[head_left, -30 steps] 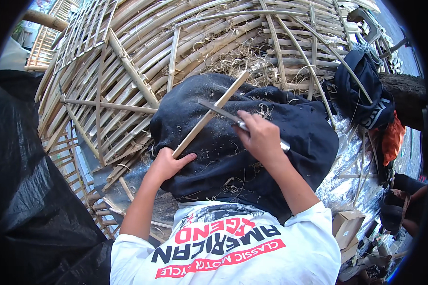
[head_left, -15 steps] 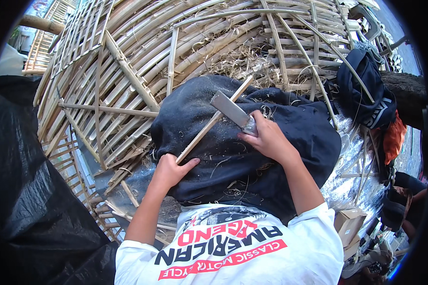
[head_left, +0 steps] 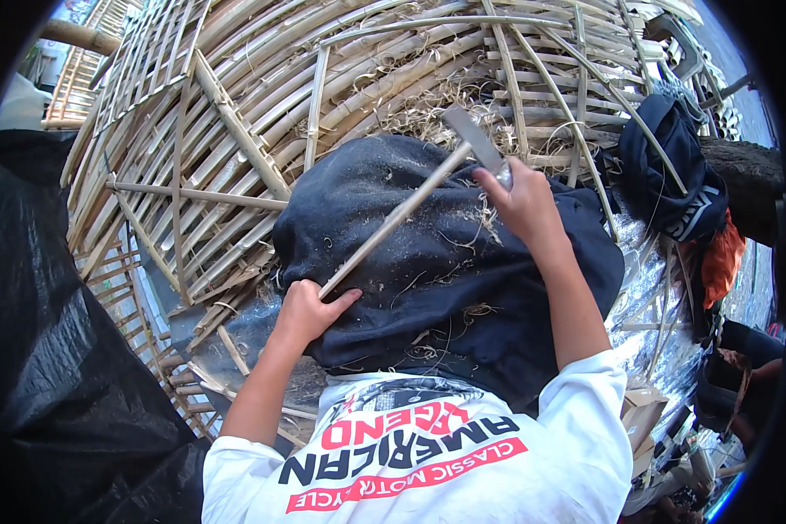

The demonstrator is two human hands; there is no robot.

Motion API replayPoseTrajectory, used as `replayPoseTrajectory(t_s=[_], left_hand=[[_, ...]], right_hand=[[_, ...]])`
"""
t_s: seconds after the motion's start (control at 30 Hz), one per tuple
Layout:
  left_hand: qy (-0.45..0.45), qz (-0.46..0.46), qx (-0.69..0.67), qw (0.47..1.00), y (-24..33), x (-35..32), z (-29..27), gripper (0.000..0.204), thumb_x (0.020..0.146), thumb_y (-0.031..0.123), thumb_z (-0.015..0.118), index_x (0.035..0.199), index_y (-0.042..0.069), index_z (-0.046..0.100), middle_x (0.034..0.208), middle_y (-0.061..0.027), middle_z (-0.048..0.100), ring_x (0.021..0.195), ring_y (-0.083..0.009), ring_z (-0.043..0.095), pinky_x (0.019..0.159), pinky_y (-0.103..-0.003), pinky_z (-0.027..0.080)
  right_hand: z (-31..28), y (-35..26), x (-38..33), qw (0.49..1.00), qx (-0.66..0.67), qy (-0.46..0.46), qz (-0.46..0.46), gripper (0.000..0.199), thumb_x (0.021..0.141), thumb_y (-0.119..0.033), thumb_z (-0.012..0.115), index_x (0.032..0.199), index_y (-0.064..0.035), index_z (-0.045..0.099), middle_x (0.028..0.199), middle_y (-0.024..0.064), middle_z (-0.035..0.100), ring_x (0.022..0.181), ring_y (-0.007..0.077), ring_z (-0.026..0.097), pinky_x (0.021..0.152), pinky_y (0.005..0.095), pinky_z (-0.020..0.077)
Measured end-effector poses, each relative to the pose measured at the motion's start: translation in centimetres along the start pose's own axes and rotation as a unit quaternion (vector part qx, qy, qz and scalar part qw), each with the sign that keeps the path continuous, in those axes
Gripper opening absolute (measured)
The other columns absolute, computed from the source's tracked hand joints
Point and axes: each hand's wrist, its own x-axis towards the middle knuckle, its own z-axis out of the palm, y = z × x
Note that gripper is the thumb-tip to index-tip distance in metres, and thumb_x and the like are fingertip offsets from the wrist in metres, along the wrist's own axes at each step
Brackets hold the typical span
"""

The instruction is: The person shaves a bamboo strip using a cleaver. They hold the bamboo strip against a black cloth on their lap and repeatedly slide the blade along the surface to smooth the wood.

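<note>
from my end i see 2 bare hands at work over a dark cloth spread across the lap. the left hand is closed round the near end of the stick, its thumb lying out over the cloth. the stick slants up and away to the right above the cloth, its far end by the knife. the right hand grips that knife, most of the handle hidden in the fist, the broad blade crossing the stick's tip; i can't tell whether edge and wood touch. curled shavings lie on the cloth, and more sit on the slats beyond. i judge the step in hand to be shaving the stick along its length, with the blade at the far end of a stroke. another pass would call for a steady left grip and a shallow blade angle
</note>
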Motion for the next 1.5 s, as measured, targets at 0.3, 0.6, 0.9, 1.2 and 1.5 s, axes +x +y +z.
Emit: replayPoseTrajectory(t_s=[0.3,0.6,0.9,1.2,1.5], left_hand=[[-0.103,-0.051,-0.062,0.991,0.8,0.4,-1.5,0.053,0.081,0.041,0.077,0.104,-0.006,0.069,0.082,-0.0231,0.070,0.076,-0.0266,0.069,0.075,-0.037,0.051],[-0.027,-0.007,-0.037,0.999,-0.3,0.2,-0.2,0.059,0.077,0.056,0.075,0.091,-0.002,0.073,0.070,-0.0266,0.065,0.073,-0.0435,0.067,0.067,-0.044,0.053],[-0.027,-0.042,-0.034,0.998,0.9,0.1,-1.1,0.064,0.076,0.054,0.077,0.093,-0.007,0.071,0.080,-0.0292,0.067,0.082,-0.0420,0.068,0.075,-0.043,0.053],[-0.018,-0.011,-0.061,0.998,0.4,0.0,-0.2,0.055,0.078,0.049,0.077,0.093,-0.004,0.072,0.079,-0.0272,0.069,0.080,-0.0407,0.069,0.072,-0.042,0.053],[0.016,-0.049,0.128,0.990,2.4,-0.1,-0.9,0.077,0.074,0.064,0.074,0.071,-0.013,0.065,0.072,-0.0324,0.063,0.075,-0.0461,0.066,0.069,-0.049,0.054]], right_hand=[[1.2,0.0,-3.3,0.988,0.122,-0.002,0.091,0.056,0.089,-0.052,0.063,0.089,0.0039,0.065,0.073,0.0235,0.067,0.070,0.0394,0.069,0.064,0.0438,0.0521],[2.7,-4.4,-3.7,0.984,-0.053,-0.166,-0.046,0.064,0.083,-0.060,0.064,0.089,0.0040,0.068,0.077,0.0256,0.068,0.075,0.0435,0.068,0.071,0.0481,0.0543],[-0.5,-0.7,0.8,0.999,0.036,-0.007,0.020,0.065,0.090,-0.057,0.058,0.081,0.0067,0.066,0.068,0.0268,0.064,0.072,0.0445,0.066,0.066,0.0492,0.0508],[4.0,-3.7,-9.4,0.958,0.246,-0.128,0.077,0.058,0.086,-0.053,0.065,0.085,0.0048,0.067,0.071,0.0245,0.065,0.068,0.0333,0.067,0.065,0.0425,0.0506],[0.9,-0.6,-1.7,0.996,-0.069,-0.057,0.028,0.068,0.086,-0.064,0.059,0.089,0.0024,0.070,0.084,0.0263,0.069,0.084,0.0417,0.068,0.075,0.0488,0.0537]])
